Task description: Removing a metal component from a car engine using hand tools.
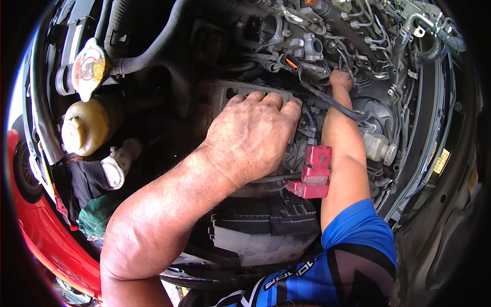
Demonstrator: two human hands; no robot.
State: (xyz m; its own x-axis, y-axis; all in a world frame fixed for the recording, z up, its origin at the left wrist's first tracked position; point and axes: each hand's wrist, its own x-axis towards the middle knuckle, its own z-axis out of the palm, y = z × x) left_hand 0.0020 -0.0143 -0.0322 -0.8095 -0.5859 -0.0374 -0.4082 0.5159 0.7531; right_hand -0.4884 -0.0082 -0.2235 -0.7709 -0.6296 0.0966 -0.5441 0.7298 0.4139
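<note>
Bkgd: open engine bay [429, 128], w/ the red bodywork [56, 250] of a veh. at the lower L rim. Your L hand [255, 134] lies back-up over the grey flat panel [230, 88] at ctr.; fingers are bent & close together, not spread. Their tips are hidden, so you cannot tell whether they grip the panel edge. Your R hand [341, 80] is farther fwd, at upper R of ctr., in among the thin lines [364, 81] on the engine; fingers are partly hidden, curled inward, & you cannot tell what, if anything, they pinch. The R arm, w/ blue sleeve [360, 230], passes just beside the red plastic cover [317, 166] & L of the whitish reservoir [376, 146]. A dk. wiring harness [345, 110] runs btwn your hands & across the R forearm; the orange-faced conn. [291, 62] sits to the L of your R hand. Below the L hand, nearer your body: ref. the black box [261, 233]. Far L, top to bottom: metal cap [91, 69] w/ yellow label, yellowish tank [84, 128], dk. cloth [88, 184], green cloth [97, 215].
</note>
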